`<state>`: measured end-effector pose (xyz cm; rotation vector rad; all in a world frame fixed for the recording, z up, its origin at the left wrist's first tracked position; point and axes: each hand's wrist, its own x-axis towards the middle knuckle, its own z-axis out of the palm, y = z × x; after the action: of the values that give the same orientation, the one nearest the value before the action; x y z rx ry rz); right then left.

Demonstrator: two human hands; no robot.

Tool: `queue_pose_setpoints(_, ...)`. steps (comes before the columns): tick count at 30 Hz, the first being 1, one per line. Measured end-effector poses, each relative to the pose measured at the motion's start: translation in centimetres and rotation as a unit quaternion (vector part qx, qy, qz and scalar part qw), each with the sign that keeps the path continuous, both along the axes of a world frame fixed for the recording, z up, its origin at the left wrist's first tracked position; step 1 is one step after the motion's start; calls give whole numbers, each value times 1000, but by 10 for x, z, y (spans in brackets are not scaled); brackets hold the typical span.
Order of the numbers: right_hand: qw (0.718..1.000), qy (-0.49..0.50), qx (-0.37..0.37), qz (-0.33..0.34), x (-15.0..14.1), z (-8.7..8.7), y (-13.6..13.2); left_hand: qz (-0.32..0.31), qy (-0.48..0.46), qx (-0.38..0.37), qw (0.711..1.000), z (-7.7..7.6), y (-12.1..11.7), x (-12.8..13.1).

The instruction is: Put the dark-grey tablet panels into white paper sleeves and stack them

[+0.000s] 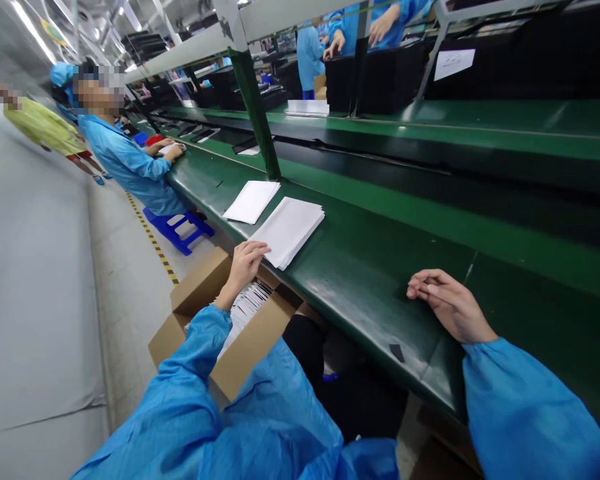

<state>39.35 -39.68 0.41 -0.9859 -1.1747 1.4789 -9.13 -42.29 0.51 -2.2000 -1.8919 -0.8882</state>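
My left hand [246,263] is at the table's near edge, its fingers loosely extended and their tips at the corner of a stack of white sheets [293,223]. Its thumb is mostly hidden, and I cannot tell whether the fingertips press on the paper. A smaller white stack [253,201] lies just beyond. Under my left forearm stands an open cardboard box [253,343], packed with thin white pieces [250,303] on edge. My right hand [453,303] hovers over the green table [360,267], fingers bent and drawn together against the thumb, with nothing visible in them.
A dark scrap [397,352] lies near the table edge. A green post [255,113] rises behind the stacks. Farther left, a co-worker in blue [125,160] sits on a blue stool [177,230]. Black bins [375,77] stand across the line.
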Motion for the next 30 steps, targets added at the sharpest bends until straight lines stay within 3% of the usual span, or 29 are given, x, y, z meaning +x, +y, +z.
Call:
queue_pose_setpoints(8, 1000, -4, 1, -2, 1, -2, 0, 13, -4, 4, 1000, -7, -5, 11)
queue_pose_setpoints(11, 1000, -2, 0, -4, 3, -3, 1, -21, -7, -21, 1000, 2, -2, -1)
queue_pose_setpoints(14, 1000, 0, -2, 3, 6, -4, 2, 12, -57, -44, 997, 17, 13, -20)
queue_pose_setpoints(17, 999, -1, -12, 39, 9, -4, 1, 72, -135, -124, 980, 27, 38, -32)
queue_pose_setpoints(19, 996, 9, -26, 83, 9, -2, 0, 55, -157, -206, 964, 29, 54, -30)
queue_pose_setpoints(22, 984, 39, -56, 163, -1, -1, -4, -5, -156, -267, 951, 26, 70, -17)
queue_pose_setpoints(25, 973, 77, -83, 203, -23, -3, -3, -4, -152, -259, 954, 23, 79, 5)
queue_pose_setpoints(28, 971, 114, -109, 182, -52, -5, 7, -18, -163, -279, 946, 22, 88, 36)
queue_pose_setpoints(30, 973, 129, -122, 150, -68, -5, 16, -62, -190, -304, 932, 21, 95, 63)
